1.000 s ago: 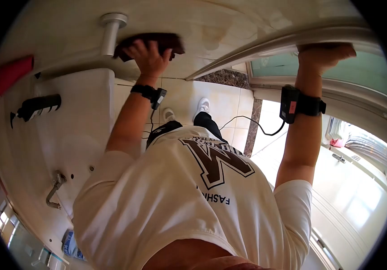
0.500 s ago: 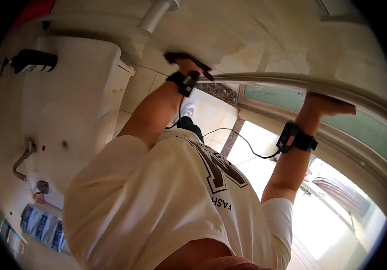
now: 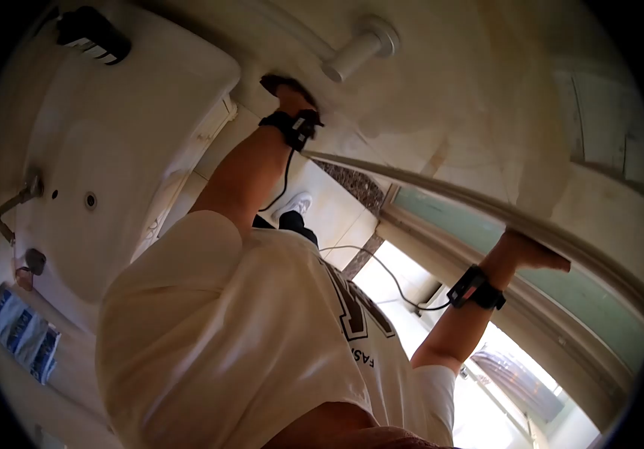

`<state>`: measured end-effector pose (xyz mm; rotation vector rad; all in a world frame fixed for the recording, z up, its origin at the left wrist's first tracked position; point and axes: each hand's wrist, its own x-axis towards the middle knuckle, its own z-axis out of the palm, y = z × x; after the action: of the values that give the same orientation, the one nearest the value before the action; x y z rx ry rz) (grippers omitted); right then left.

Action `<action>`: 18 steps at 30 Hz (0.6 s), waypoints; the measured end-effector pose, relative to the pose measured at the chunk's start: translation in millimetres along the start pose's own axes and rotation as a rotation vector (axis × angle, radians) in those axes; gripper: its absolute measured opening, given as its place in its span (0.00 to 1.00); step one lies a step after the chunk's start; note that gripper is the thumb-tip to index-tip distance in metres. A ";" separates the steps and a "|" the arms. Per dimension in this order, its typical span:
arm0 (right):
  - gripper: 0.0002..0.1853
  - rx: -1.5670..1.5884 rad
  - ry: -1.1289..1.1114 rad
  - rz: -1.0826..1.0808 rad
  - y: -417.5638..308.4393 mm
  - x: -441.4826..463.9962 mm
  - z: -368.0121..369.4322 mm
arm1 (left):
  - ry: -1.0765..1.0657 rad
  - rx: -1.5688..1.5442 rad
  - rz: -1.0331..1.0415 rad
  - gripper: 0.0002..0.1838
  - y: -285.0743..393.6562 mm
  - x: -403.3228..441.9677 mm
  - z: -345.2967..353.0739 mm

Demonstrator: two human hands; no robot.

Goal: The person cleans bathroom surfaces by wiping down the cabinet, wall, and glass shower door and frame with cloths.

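Note:
My left hand [image 3: 290,99] is at the pale wall, up at the middle left, with a dark brown cloth [image 3: 280,81] under and around it. Its fingers are mostly hidden by the cloth and the wrist. Across the view, my right hand [image 3: 533,254] rests against the wall beside the metal door frame [image 3: 457,197], its fingers stretched out and nothing visible in it. Each wrist wears a black strap with a small box; a thin cable [image 3: 389,271] runs from the right one.
A white basin [image 3: 123,120] stands at the left with a black pump bottle [image 3: 94,34], a tap [image 3: 16,205] and a blue packet [image 3: 22,333]. A white cylindrical fixture [image 3: 356,54] juts from the wall. Greenish glass [image 3: 442,218] lies behind the frame.
My left hand has swept rightward with the cloth, then slightly back left. My right hand stays at the wall by the frame. The view has shifted and turned, bringing more of the basin in.

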<state>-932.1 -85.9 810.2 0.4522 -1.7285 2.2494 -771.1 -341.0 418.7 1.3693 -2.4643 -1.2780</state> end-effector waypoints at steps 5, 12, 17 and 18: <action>0.54 -0.007 0.039 -0.047 1.8 0.6 -4.0 | 0.322 -0.990 -0.165 0.34 -24.3 10.6 -31.5; 0.53 0.001 0.044 -0.008 -6.9 -11.2 13.2 | 1.144 -0.574 0.325 0.34 108.3 -43.2 -134.7; 0.53 0.008 0.034 0.027 -10.9 -15.6 16.4 | 1.214 -0.694 0.172 0.34 54.8 9.0 -176.5; 0.53 -0.013 0.041 -0.007 -9.1 -15.1 15.4 | 1.207 -0.707 0.154 0.34 42.4 20.4 -175.3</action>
<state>-913.5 -98.9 815.9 0.4052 -1.7180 2.2255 -742.1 -456.0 556.1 1.1492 -1.1236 -0.7468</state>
